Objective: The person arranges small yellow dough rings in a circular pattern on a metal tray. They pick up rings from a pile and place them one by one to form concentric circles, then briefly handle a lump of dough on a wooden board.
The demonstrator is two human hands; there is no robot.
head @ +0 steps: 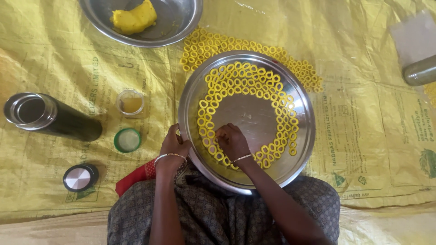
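Observation:
A round steel plate (254,120) rests on my lap, lined with several yellow dough rings (247,81) in curved rows. My left hand (174,146) grips the plate's left rim. My right hand (231,140) lies inside the plate near its lower left, fingertips pinched at a ring in the row there; what the fingers hold is too small to tell. Both wrists wear thin bangles.
More yellow rings (213,43) lie on the yellow plastic sheet (372,136) beyond the plate. A steel bowl (181,18) with a yellow dough lump (134,18) sits at top. On the left lie a dark steel flask (52,119), its cap (79,177), a small jar (131,102) and a green lid (127,139). Another steel container (420,70) is at right.

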